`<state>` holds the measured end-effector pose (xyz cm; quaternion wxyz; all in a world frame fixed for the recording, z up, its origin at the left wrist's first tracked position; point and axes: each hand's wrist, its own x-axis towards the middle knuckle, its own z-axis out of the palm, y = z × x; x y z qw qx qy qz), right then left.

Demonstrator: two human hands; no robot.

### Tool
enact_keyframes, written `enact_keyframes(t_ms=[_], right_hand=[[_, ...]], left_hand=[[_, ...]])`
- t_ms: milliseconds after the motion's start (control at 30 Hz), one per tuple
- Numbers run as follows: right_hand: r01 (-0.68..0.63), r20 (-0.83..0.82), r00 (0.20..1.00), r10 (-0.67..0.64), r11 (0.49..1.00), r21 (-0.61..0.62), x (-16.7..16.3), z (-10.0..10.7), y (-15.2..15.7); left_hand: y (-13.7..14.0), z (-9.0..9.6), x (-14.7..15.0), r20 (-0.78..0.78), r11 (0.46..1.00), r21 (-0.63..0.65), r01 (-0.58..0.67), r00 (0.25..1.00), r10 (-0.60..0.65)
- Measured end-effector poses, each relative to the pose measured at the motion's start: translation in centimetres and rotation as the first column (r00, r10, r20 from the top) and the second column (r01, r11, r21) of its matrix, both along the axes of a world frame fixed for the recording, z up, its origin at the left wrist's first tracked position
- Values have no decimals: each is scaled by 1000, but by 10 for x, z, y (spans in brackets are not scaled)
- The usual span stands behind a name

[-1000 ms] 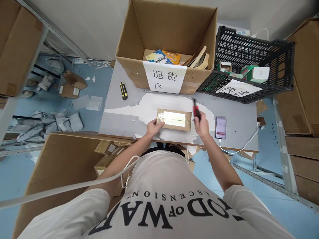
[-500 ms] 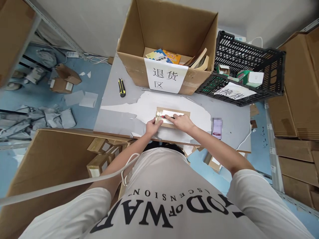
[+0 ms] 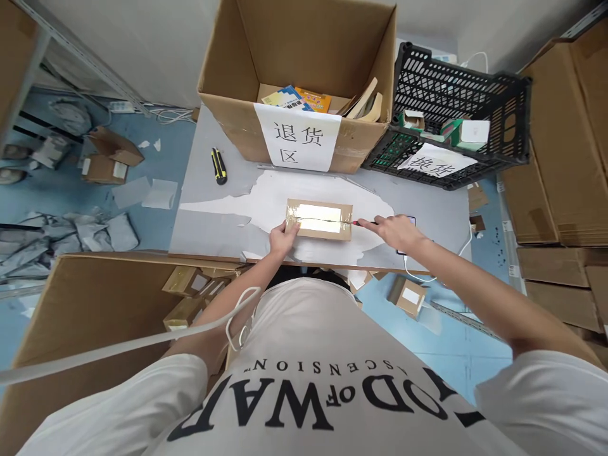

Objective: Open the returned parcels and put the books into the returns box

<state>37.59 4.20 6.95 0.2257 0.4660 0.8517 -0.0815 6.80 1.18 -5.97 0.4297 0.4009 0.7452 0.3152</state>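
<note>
A small taped cardboard box [image 3: 327, 234] with a white label lies on the table, a dark slit line running lengthwise across its top. My left hand [image 3: 283, 239] grips its left front corner, thumb on top and fingers at the side. Just past the box's right end, my right hand [image 3: 399, 233] is closed round a slim black and red box cutter [image 3: 367, 225], whose tip points left at the box edge. The blade itself is too small to make out. A phone [image 3: 412, 220] is mostly hidden behind my right hand.
A yellow and black utility knife [image 3: 219, 166] lies at the table's left. Behind stand a large open carton [image 3: 232, 126] holding books and a black plastic crate [image 3: 513, 126] with small boxes. Another big carton [image 3: 95, 304] stands front left, and a white cable [image 3: 142, 345] crosses my left arm.
My right hand has drawn the cutter rightward along the box top, off its right end. A slit line now shows across the label. My left hand keeps its hold on the box.
</note>
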Motion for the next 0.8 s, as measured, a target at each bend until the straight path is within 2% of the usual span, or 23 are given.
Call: enact_keyframes(t_ms=[200, 233, 300, 367, 433, 500, 567, 600, 667, 733, 800], right_hand=[[89, -127, 988, -86, 996, 21, 39, -4, -11], [122, -161, 980, -117, 992, 23, 46, -5, -14], [267, -258, 933, -251, 963, 31, 57, -12, -24], [467, -415, 800, -435, 884, -26, 62, -26, -37], [601, -571, 570, -591, 774, -202, 56, -46, -50], [629, -647, 319, -692, 666, -401, 40, -68, -61], [626, -667, 134, -733, 584, -517, 23, -85, -68], [621, -671, 76, -738, 561, -547, 15, -91, -71], [615, -676, 23, -737, 543, -572, 5, -97, -74], [616, -675, 24, -737, 543, -571, 1, -97, -77], [612, -671, 39, -741, 548, -570, 1, -95, -78]], left_hand=[[-1, 0, 1, -30, 1000, -12, 13, 999, -14], [-1, 1, 1, -32, 999, -18, 27, 999, -28], [0, 4, 2, -76, 998, 0, 61, 995, -61], [2, 10, 2, -195, 988, 70, 136, 973, -120], [6, 17, 2, -363, 944, 136, 300, 902, -234], [14, 24, 2, -509, 847, 127, 515, 767, -390], [22, 30, 1, -608, 725, 59, 686, 601, -519], [26, 32, 0, -642, 672, 20, 740, 525, -559], [33, 34, 0, -687, 603, -48, 797, 411, -599], [37, 34, 1, -710, 579, -91, 810, 355, -608], [38, 32, 2, -717, 584, -100, 806, 349, -604]])
